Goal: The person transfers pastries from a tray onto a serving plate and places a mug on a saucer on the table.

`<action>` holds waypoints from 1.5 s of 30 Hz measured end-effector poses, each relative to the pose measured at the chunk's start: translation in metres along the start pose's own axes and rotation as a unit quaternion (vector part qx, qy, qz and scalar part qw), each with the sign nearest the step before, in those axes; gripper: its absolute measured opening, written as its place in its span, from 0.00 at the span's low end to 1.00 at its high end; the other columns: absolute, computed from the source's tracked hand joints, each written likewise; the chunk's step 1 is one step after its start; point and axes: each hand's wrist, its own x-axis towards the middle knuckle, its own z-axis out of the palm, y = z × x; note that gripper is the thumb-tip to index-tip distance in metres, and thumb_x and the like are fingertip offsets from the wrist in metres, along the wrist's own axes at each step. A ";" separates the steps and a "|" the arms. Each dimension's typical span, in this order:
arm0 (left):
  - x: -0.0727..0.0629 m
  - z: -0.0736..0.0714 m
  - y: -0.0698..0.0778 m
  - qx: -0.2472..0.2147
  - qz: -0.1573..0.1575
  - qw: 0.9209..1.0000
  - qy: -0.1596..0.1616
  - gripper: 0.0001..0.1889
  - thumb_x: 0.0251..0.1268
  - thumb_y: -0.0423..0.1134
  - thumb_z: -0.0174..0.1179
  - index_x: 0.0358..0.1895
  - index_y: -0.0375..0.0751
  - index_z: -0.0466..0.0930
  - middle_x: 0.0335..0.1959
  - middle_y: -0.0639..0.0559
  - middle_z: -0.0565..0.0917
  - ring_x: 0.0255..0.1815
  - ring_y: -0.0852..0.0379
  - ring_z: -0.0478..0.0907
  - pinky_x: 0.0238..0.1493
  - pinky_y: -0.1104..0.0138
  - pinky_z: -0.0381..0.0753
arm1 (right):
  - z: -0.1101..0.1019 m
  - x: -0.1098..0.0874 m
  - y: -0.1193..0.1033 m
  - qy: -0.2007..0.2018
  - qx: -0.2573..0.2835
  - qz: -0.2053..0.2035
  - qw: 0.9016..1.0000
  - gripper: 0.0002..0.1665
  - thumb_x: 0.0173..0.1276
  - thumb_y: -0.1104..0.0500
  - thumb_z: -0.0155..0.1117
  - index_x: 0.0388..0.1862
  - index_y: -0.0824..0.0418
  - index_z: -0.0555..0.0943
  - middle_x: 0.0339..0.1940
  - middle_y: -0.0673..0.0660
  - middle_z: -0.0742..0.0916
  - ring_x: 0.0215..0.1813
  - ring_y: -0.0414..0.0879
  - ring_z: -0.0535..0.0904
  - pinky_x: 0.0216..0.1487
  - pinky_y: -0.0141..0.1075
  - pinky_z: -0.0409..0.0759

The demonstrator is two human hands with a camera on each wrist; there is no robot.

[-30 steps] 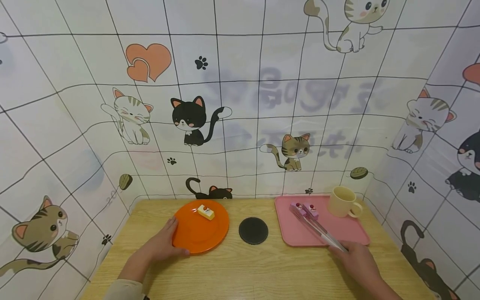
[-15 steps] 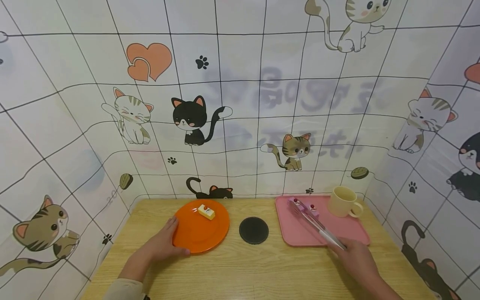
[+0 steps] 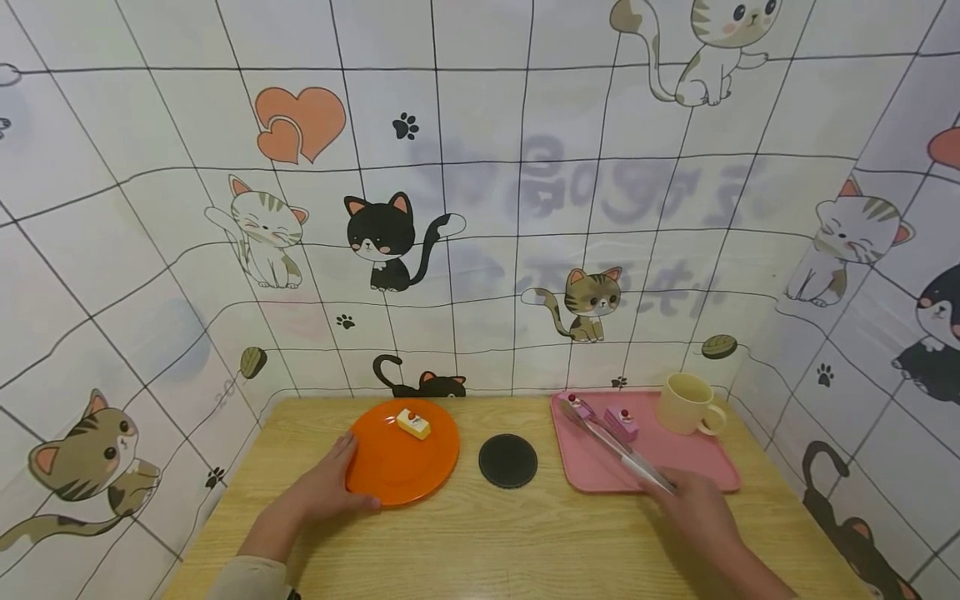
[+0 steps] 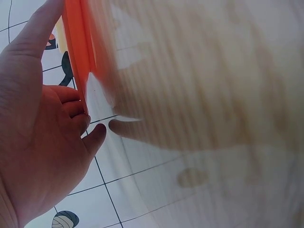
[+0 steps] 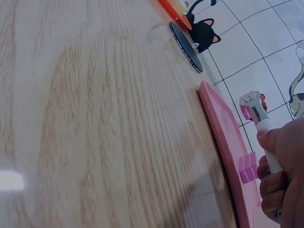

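Wall (image 3: 480,117) biggest: white tile-grid sheet printed with cats, hearts and paw marks, wraps the back and both sides. Next the wood-grain table (image 3: 465,550). Pink tray (image 3: 588,468) at the table's far right. Orange plate (image 3: 393,467) at the far left, flat on the wood. Left hand (image 3: 330,482) is at the plate's left edge, thumb spread from the fingers, fingers touching the left rim, thumb by the front rim; beige sleeve (image 3: 251,577) at that wrist. Right hand (image 3: 697,510) is by the tray's front edge, fingers wrapped round the tongs (image 3: 618,448). Tongs slant left and back over the tray, tips near its far left corner. Pale yellow mug (image 3: 681,404) upright in the tray's far right part, handle pointing right. Black round disc (image 3: 507,461) lies between plate and tray, touching neither. Small stuff last: yellow cake piece (image 3: 413,425), red bit on top, on the plate's far part. One pink cake piece (image 3: 585,408) is at the tong tips; right wrist view shows it against the wall. Second pink cake piece (image 3: 622,425) sits on the tray between tongs and mug, apart from the mug.
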 end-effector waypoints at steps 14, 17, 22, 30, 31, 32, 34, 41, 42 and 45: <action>0.001 0.001 -0.002 -0.009 -0.005 1.000 0.000 0.73 0.53 0.69 0.82 0.89 0.28 0.49 0.91 0.30 0.47 0.90 0.27 0.45 0.85 0.33 0.55 | 0.019 0.008 -0.027 0.014 -0.014 -0.047 0.999 0.10 0.75 0.49 0.79 0.33 0.49 0.89 0.20 0.43 0.80 0.28 0.41 0.73 0.33 0.35 0.75; 0.002 0.001 -0.002 -0.008 -0.003 1.000 0.002 0.73 0.53 0.69 0.82 0.89 0.27 0.49 0.91 0.29 0.47 0.90 0.27 0.45 0.84 0.33 0.55 | 0.022 0.010 -0.032 0.012 -0.015 -0.057 0.998 0.08 0.75 0.49 0.79 0.35 0.49 0.91 0.22 0.42 0.81 0.29 0.42 0.74 0.34 0.36 0.76; 0.001 0.002 -0.002 -0.010 -0.006 1.000 -0.001 0.73 0.53 0.69 0.82 0.89 0.29 0.49 0.91 0.30 0.47 0.90 0.28 0.46 0.85 0.33 0.55 | 0.027 0.013 -0.039 0.000 -0.001 -0.061 0.998 0.08 0.74 0.49 0.80 0.38 0.50 0.92 0.22 0.43 0.82 0.28 0.40 0.73 0.31 0.34 0.74; 0.001 0.001 -0.002 -0.015 -0.007 1.000 -0.003 0.73 0.53 0.68 0.83 0.89 0.28 0.49 0.91 0.30 0.47 0.90 0.27 0.46 0.84 0.32 0.56 | 0.038 0.016 -0.053 -0.012 0.023 -0.062 0.998 0.11 0.73 0.49 0.80 0.47 0.53 0.95 0.22 0.42 0.81 0.26 0.39 0.71 0.29 0.33 0.72; 0.001 0.001 -0.002 -0.015 -0.006 1.000 -0.003 0.73 0.53 0.68 0.83 0.89 0.28 0.49 0.91 0.30 0.47 0.90 0.27 0.46 0.84 0.32 0.56 | 0.040 0.016 -0.055 -0.013 0.020 -0.064 0.998 0.10 0.73 0.49 0.80 0.44 0.53 0.94 0.21 0.42 0.80 0.26 0.39 0.70 0.28 0.33 0.71; 0.001 0.001 -0.002 -0.013 -0.005 1.000 -0.004 0.73 0.53 0.68 0.83 0.89 0.28 0.49 0.91 0.30 0.47 0.90 0.27 0.46 0.84 0.32 0.56 | 0.042 0.017 -0.057 -0.014 0.016 -0.067 0.998 0.10 0.73 0.49 0.80 0.41 0.53 0.94 0.20 0.42 0.80 0.25 0.39 0.70 0.27 0.33 0.71; 0.002 0.002 -0.002 -0.011 -0.003 1.000 -0.004 0.73 0.53 0.68 0.83 0.89 0.28 0.49 0.91 0.30 0.47 0.90 0.27 0.46 0.84 0.32 0.56 | 0.046 0.017 -0.061 -0.013 0.012 -0.075 0.997 0.08 0.73 0.50 0.80 0.37 0.53 0.93 0.19 0.42 0.78 0.24 0.39 0.69 0.26 0.33 0.70; 0.001 0.001 -0.002 -0.007 -0.001 1.000 0.002 0.73 0.52 0.68 0.83 0.89 0.27 0.50 0.91 0.30 0.47 0.90 0.26 0.47 0.84 0.32 0.56 | 0.060 0.019 -0.076 -0.017 0.035 -0.078 0.996 0.10 0.71 0.51 0.82 0.47 0.53 0.96 0.19 0.41 0.79 0.24 0.38 0.69 0.26 0.33 0.70; 0.000 0.001 -0.002 -0.006 -0.002 1.000 0.002 0.73 0.52 0.68 0.83 0.89 0.27 0.50 0.91 0.30 0.47 0.90 0.26 0.47 0.84 0.32 0.56 | 0.061 0.019 -0.077 -0.019 0.039 -0.076 0.996 0.11 0.71 0.52 0.82 0.48 0.53 0.96 0.19 0.41 0.79 0.24 0.38 0.69 0.26 0.33 0.70; 0.001 0.002 -0.002 -0.006 -0.002 1.000 0.002 0.73 0.52 0.68 0.83 0.89 0.28 0.50 0.91 0.30 0.47 0.90 0.26 0.47 0.83 0.31 0.57 | 0.066 0.018 -0.083 -0.024 0.048 -0.077 0.996 0.12 0.71 0.53 0.82 0.50 0.55 0.96 0.22 0.41 0.83 0.23 0.38 0.69 0.25 0.34 0.71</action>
